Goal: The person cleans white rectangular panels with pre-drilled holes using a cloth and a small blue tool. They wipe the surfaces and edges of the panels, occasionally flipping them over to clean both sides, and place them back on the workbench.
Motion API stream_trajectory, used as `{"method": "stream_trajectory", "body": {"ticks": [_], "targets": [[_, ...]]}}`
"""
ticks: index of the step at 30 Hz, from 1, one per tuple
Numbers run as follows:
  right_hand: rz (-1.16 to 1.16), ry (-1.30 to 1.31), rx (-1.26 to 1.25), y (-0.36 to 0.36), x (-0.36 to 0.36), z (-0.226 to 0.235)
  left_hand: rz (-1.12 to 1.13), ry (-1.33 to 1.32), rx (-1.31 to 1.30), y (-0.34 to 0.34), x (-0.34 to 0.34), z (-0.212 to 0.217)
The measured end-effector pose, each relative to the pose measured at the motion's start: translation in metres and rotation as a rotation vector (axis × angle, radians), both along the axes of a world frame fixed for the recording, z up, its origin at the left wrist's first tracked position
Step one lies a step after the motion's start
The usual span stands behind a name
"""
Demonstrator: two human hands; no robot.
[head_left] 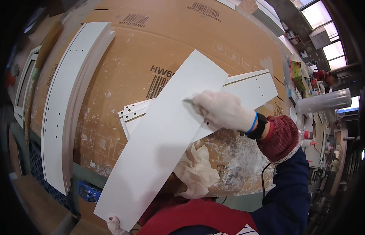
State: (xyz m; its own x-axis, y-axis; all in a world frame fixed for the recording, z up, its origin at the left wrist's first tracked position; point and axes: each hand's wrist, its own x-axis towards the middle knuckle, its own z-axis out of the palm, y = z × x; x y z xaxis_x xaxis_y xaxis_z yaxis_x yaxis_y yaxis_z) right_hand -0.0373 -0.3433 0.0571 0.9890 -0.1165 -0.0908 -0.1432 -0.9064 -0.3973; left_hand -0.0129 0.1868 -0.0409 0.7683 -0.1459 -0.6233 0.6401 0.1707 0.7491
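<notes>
Head view: a long smooth white panel (159,145) slants across paint-flecked cardboard (123,74). At its lower corner the gloved left hand (114,225) grips the edge. Under the panel's right edge lies a crumpled cloth (196,172). Above that, the knit-gloved right hand (223,109) clenches a small metal blade (188,101), pressed onto the panel's upper half.

Long panel (159,141) atop panel stack (253,88), seemingly on cardboard (123,74).
</notes>
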Motion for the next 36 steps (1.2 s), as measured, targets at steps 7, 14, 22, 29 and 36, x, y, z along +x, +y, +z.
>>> {"method": "stream_trajectory", "body": {"ticks": [7,14,22,29,36], "targets": [[-0.525,0.008,-0.37,-0.117,-0.016,0.0,-0.011,-0.008,-0.016,0.002,0.004,-0.008],[-0.345,0.065,-0.042,-0.044,0.031,0.028,0.01,-0.019,0.016,0.001,0.003,-0.008],[0.195,0.118,-0.098,0.043,0.078,0.013,0.04,-0.009,0.033,0.008,0.001,-0.013],[-0.534,0.05,-0.477,-0.126,0.059,0.003,0.021,0.001,0.02,0.004,0.0,-0.016],[-0.171,-0.195,-0.082,-0.054,0.01,0.017,0.025,0.012,0.007,-0.006,-0.005,-0.017]]}}
